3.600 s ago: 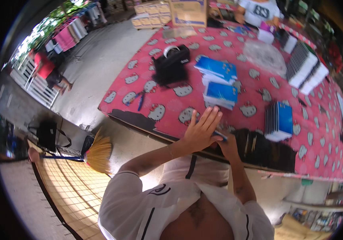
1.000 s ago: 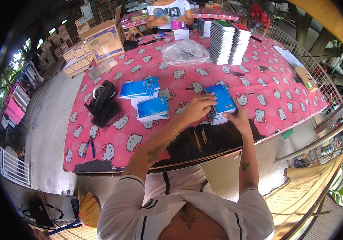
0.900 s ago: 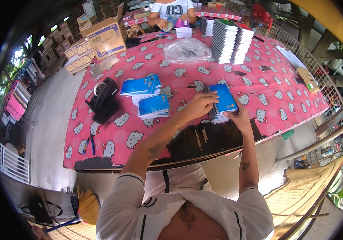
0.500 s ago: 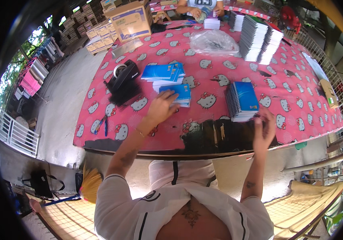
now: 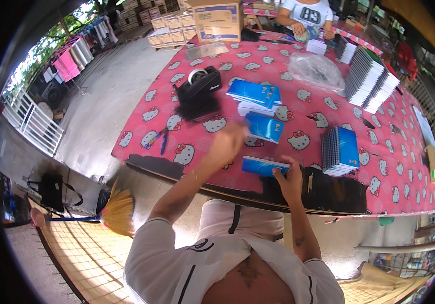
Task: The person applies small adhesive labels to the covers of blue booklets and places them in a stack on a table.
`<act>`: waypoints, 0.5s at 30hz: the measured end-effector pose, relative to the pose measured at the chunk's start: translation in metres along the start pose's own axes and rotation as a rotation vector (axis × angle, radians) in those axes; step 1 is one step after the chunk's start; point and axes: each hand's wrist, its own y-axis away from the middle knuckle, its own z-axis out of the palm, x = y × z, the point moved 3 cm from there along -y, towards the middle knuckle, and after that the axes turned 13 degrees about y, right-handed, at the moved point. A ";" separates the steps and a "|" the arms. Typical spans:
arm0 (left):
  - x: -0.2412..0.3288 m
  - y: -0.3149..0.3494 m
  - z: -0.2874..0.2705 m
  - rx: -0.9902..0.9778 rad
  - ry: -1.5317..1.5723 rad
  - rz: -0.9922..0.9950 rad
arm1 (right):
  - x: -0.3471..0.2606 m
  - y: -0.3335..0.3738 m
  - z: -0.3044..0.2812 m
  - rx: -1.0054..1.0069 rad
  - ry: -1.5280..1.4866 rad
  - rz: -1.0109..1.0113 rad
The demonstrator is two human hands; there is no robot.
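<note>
A blue-covered notebook is close to the table's near edge, its right end pinched between the thumb and fingers of my right hand. Smeared by motion, my left hand is just left of a small pile of blue notebooks; its fingers cannot be made out. Behind that pile lies a looser, fanned pile of blue notebooks with white page edges. To the right of my right hand stands a neat stack of spiral-bound blue notebooks.
A black tape dispenser and scissors lie left on the pink patterned cloth. Farther back are a clear plastic bag, tall notebook stacks and a cardboard box. A person works across the table.
My right hand has gone from beside the spiral-bound stack to a blue notebook at the near edge. My left hand has come off the near pile. The view has swung left.
</note>
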 end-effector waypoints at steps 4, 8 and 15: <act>-0.129 0.043 -0.045 -0.181 -0.556 -0.335 | -0.019 -0.005 0.022 -0.145 -0.016 -0.020; -0.117 0.030 -0.045 0.049 -0.579 0.002 | -0.007 0.002 0.011 -0.119 -0.003 -0.030; -0.004 0.056 -0.023 0.057 0.268 -0.668 | -0.040 0.011 0.021 -0.008 -0.091 0.011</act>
